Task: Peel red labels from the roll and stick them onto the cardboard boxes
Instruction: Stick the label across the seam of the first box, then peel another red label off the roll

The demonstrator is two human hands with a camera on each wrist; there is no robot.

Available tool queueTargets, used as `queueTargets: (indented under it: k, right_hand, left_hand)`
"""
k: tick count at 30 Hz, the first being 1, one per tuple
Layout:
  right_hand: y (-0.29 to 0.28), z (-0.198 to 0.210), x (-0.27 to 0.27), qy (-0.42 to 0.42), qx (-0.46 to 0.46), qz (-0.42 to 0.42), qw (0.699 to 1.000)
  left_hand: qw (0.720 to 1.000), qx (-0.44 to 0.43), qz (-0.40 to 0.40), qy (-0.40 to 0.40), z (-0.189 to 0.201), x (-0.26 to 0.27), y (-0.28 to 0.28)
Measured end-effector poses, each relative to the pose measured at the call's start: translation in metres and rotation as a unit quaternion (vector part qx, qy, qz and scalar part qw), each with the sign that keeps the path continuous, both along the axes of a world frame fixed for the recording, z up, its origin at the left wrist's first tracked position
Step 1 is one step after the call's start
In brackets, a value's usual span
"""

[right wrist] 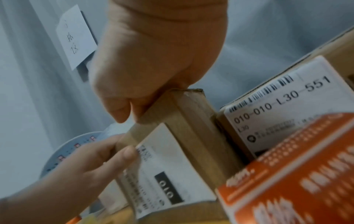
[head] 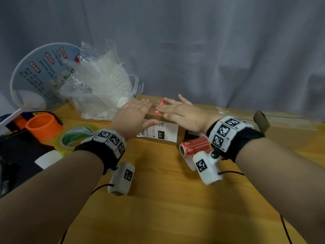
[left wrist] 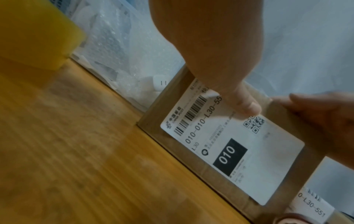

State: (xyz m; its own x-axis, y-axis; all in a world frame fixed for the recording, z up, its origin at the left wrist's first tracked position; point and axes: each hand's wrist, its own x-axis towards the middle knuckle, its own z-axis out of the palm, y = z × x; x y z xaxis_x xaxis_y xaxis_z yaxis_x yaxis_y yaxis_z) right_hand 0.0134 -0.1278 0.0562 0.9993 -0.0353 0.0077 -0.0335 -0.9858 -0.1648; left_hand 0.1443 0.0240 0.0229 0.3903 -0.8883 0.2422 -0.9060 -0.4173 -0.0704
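We read "010-010-L30-55" and a white "010" in a black block on the shipping label (left wrist: 231,145) of the cardboard box (head: 181,136); a second box's label (right wrist: 283,106) reads "010-010-L30-551" and "L30".

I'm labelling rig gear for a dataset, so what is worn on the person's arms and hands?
Both forearms are bare, no sleeves or gloves. Each wrist carries a black strap ringed with white blocks printed with black square codes. A white camera box, also coded, hangs under each wrist, trailing a thin dark cable.
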Motion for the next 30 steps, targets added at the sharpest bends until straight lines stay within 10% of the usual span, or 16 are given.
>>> queueTargets:
  k: [20, 30]
  right_hand:
    - [-0.022, 0.012, -0.014, -0.015, -0.032, -0.188, 0.982]
    - [-0.013, 0.028, -0.087, -0.081, 0.0, -0.192, 0.978]
  left_hand:
    - [0.998, 0.057, 0.034, -0.001, 0.017, -0.007, -0.007]
    - [0.988, -0.124, -0.088, 0.019, 0.056, -0.07, 0.0]
